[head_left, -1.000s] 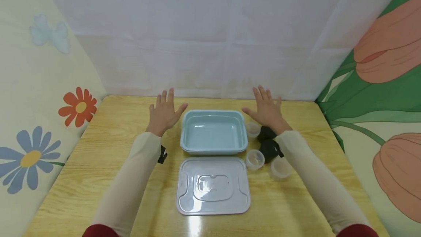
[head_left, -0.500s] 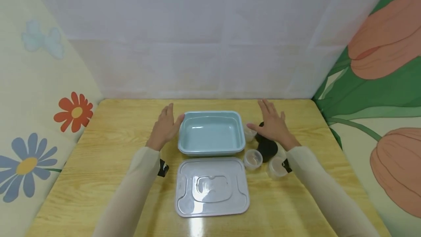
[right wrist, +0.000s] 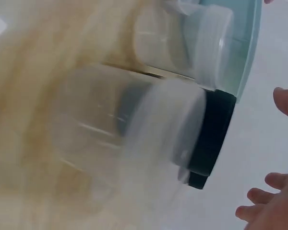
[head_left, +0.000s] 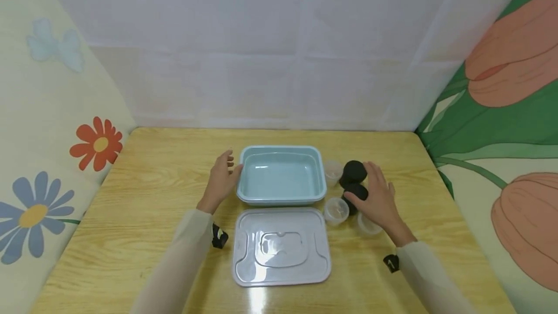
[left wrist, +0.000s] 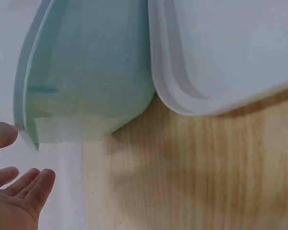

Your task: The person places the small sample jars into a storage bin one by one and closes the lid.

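A light blue rectangular tub (head_left: 282,202) stands on the table, its inside showing no contents. My left hand (head_left: 221,180) is at the tub's left side with loosely bent fingers. In the left wrist view the thumb (left wrist: 6,134) is at the tub's rim, perhaps touching it. My right hand (head_left: 380,205) hovers spread beside two round black-topped things (head_left: 354,171), holding nothing. Clear plastic cups stand around them: one cup (head_left: 333,172) behind, another cup (head_left: 336,211) in front, and a third (head_left: 368,225) partly under the hand. The right wrist view shows a black rim (right wrist: 213,134) behind a blurred clear cup (right wrist: 96,115).
A translucent greyish lid (head_left: 282,248) lies flat in front of the tub, close to its near edge. The wooden table (head_left: 165,168) meets a white cloth backdrop (head_left: 279,86). Flower-printed cloths hang on both sides.
Both hands have come down and nearer from a raised, spread pose. The left hand's fingers have bent beside the tub. The right hand has shifted right, over the cups.
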Motion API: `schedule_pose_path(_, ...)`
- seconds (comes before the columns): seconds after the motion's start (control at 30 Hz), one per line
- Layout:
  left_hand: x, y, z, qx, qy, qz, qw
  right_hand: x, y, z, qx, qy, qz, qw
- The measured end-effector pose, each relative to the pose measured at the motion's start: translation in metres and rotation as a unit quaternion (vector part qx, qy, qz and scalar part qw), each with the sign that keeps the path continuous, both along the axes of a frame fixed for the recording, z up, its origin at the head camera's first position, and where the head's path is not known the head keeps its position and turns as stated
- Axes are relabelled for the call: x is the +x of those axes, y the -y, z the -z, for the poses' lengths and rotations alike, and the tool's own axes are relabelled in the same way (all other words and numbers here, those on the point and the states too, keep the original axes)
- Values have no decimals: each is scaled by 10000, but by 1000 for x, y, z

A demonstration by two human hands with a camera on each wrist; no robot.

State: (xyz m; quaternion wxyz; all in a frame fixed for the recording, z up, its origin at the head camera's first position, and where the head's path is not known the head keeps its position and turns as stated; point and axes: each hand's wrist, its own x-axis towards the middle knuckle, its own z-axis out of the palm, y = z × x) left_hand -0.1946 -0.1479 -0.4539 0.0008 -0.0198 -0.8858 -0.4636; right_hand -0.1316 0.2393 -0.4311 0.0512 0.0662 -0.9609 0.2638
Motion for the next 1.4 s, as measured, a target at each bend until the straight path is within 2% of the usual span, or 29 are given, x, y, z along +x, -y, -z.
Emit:
schedule_pose_path(0.17, 3, -2, 3, 199, 66, -236, 9995, 22, -3, 10, -31, -218, 196, 9996)
schedule_pose_path(0.37, 1, -7, -2, 359, 334, -442, 9978, 48, -3, 23, -786, -591, 762, 9922)
schedule_pose_path(0.5, 0, -8, -5, 338, 451, -546, 9969, 58, -1, 36, -1036, -1032, 971, 9845)
schedule_pose_path(0.6, -1, -10, -6, 285, 461, -573, 9969, 63, -1, 43, -1082, -1126, 1046, 9822)
schedule_pose_path(0.83, -4, -14, -6, 471, 1004, -792, 9907, 72, -2, 49, -1433, -551, 1315, 9793)
schedule_pose_path(0.97, -6, -12, -6, 467, 1100, -843, 9893, 74, -2, 53, -1721, -270, 1469, 9737)
schedule_pose_path(1.17, -7, -9, -7, 552, 1249, -921, 9863, 76, 0, 57, -2111, -318, 1617, 9635)
schedule_pose_path(1.4, -7, -10, -8, 586, 1166, -891, 9874, 79, -2, 61, -2174, -262, 1804, 9589)
